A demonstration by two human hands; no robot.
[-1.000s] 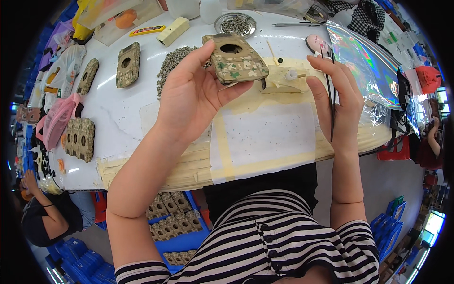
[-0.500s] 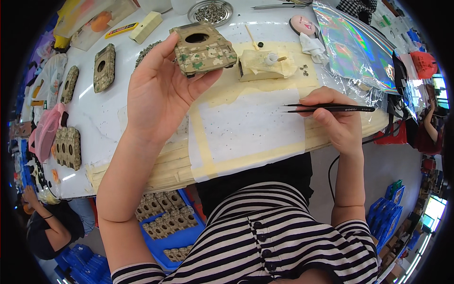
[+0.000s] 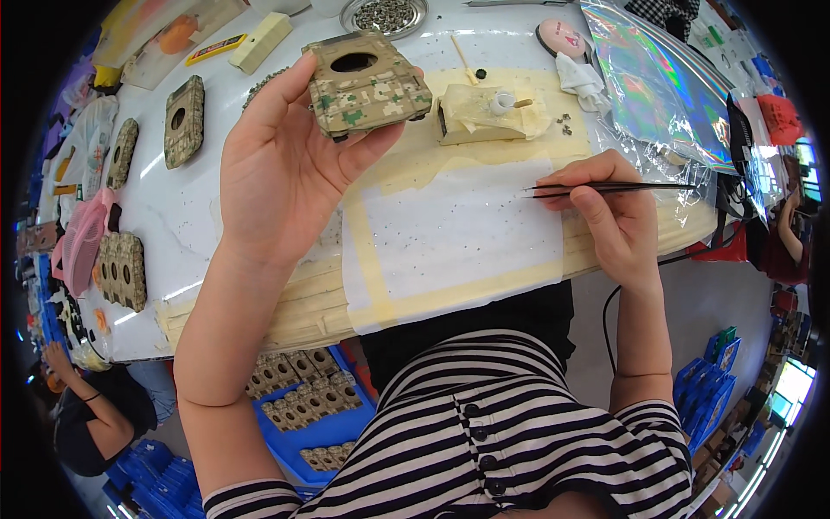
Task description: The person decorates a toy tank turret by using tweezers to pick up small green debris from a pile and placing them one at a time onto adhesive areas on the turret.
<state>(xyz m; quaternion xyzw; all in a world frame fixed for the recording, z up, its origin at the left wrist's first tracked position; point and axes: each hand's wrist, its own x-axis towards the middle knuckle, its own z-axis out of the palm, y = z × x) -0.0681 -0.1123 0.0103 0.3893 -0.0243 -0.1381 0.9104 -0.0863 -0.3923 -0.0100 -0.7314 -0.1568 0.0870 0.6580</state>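
Note:
My left hand (image 3: 281, 164) holds up a camouflage-patterned model tank hull (image 3: 367, 99) with a round hole in its top, thumb on its left side and fingers beneath. In my right hand (image 3: 609, 208) is a pair of black tweezers (image 3: 631, 187), pinched between thumb and fingers, tips pointing left. Under the tips lies a white sheet (image 3: 458, 233) taped to the table and scattered with tiny dark bits. Beyond it a yellowish block (image 3: 475, 123) wrapped in tape carries a small white cup (image 3: 501, 104) with a stick in it.
More camouflage hulls stand at the left, one (image 3: 184, 121) near the hand. A metal dish (image 3: 385, 16) of small parts sits at the back. Shiny film (image 3: 657, 78) and a white cloth (image 3: 581, 85) lie right. A blue crate (image 3: 303, 415) of hulls is below the table; another person's arm (image 3: 99, 406) shows far left.
The view has shifted slightly. My left hand tilts the hull a little, and the tweezers have turned a bit in my right hand. Both hands keep their hold.

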